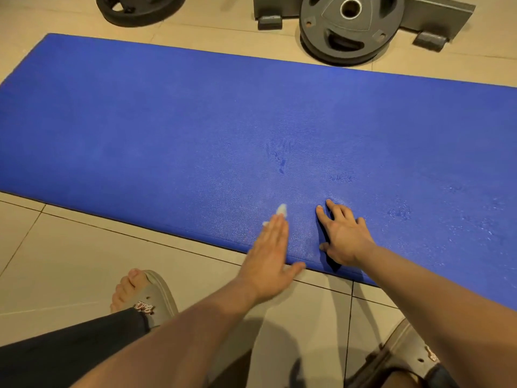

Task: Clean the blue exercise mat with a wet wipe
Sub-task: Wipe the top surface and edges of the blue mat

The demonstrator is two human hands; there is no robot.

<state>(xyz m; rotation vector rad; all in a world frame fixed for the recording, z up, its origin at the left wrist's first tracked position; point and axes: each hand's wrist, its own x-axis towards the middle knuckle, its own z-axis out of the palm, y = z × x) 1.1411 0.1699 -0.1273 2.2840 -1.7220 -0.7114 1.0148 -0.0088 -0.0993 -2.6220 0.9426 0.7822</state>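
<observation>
On the tiled floor the blue exercise mat (195, 121) lies flat, and near its front edge your left grip (268, 253) presses the wet wipe (282, 210) under straight fingers, while your right grip (345, 239), fingers spread and holding nothing, probably steadies the mat.

You had a floor of large beige tiles (84, 247) around you, slightly glossy, with thin dark grout lines crossing at the lower left and lower middle of the frame. At the top left edge, 1 black weight plate (140, 9) lay on the tiles, cut off by the frame. Right of the top middle, 1 grey weight plate (347, 29) with grip slots sat in front of a grey equipment base (442, 12) on 2 block feet (270, 22). The light was warm and yellowish.
</observation>
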